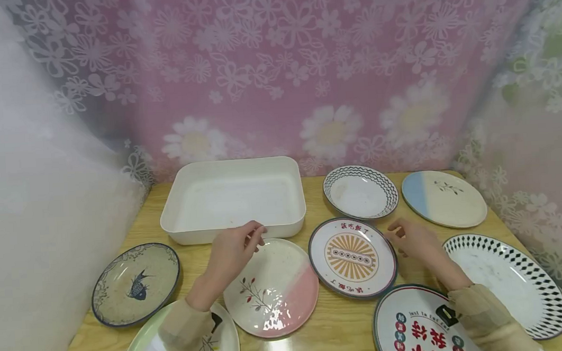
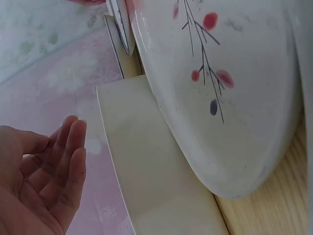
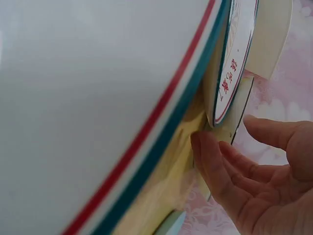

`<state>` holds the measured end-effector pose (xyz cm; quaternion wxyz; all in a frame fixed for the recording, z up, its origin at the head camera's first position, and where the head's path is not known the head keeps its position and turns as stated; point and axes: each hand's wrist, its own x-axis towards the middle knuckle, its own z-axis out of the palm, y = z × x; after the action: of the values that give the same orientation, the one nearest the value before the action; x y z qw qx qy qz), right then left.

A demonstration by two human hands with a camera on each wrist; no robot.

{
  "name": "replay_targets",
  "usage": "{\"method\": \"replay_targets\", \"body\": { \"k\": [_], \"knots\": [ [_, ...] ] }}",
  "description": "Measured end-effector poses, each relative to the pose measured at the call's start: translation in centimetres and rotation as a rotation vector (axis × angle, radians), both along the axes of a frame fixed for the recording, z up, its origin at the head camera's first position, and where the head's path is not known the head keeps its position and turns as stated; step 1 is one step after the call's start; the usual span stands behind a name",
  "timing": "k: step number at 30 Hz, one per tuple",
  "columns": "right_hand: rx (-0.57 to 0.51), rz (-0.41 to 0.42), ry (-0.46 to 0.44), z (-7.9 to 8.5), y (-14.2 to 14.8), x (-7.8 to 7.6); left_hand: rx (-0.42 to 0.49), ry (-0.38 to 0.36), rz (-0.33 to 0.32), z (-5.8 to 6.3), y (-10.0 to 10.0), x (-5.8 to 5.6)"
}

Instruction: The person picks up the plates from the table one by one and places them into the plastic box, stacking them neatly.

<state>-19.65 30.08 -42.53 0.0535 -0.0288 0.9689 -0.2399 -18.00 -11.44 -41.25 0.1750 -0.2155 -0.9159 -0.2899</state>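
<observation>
My left hand (image 1: 234, 249) hovers over the far edge of a cream and pink plate (image 1: 292, 307) with a painted sprig, close to the front wall of a white rectangular tub (image 1: 189, 237). In the left wrist view its fingers are loosely bent with nothing between them. My right hand (image 1: 415, 240) is just right of a round plate with an orange sunburst (image 1: 351, 257). Thumb and fingers stand apart in the right wrist view, near that plate's rim, and hold nothing. Whether a fingertip touches the rim I cannot tell.
A patterned-rim bowl (image 1: 360, 195) and a blue and cream plate (image 1: 454, 198) sit at the back right. An oval checkered-rim plate (image 1: 511, 285), a plate with red characters (image 1: 412, 317), a fish-painted dish (image 1: 136, 286) and a green-edged plate (image 1: 227, 332) lie nearer. Floral cloth (image 1: 267, 91) hangs behind.
</observation>
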Motion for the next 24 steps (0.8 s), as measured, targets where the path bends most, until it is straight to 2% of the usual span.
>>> {"method": "replay_targets", "body": {
  "k": [2,7,13,20,24],
  "knots": [
    [-0.017,0.008,-0.076,-0.4,0.1,-0.1,0.002,-0.005,-0.015,-0.2,0.0,0.1],
    [-0.024,0.076,-0.157,-1.3,0.3,-0.3,-0.016,-0.031,-0.044,-1.0,0.4,0.2],
    [-0.152,0.063,-0.261,-1.9,0.6,-0.2,-0.022,-0.088,-0.074,-1.4,0.8,0.7],
    [-0.335,0.045,-0.331,-2.0,0.6,-0.3,-0.043,-0.122,-0.039,-1.2,0.7,0.7],
    [-0.378,0.035,-0.369,-1.7,0.5,-0.3,-0.050,-0.148,-0.034,-1.1,0.5,0.7]
  ]
}}
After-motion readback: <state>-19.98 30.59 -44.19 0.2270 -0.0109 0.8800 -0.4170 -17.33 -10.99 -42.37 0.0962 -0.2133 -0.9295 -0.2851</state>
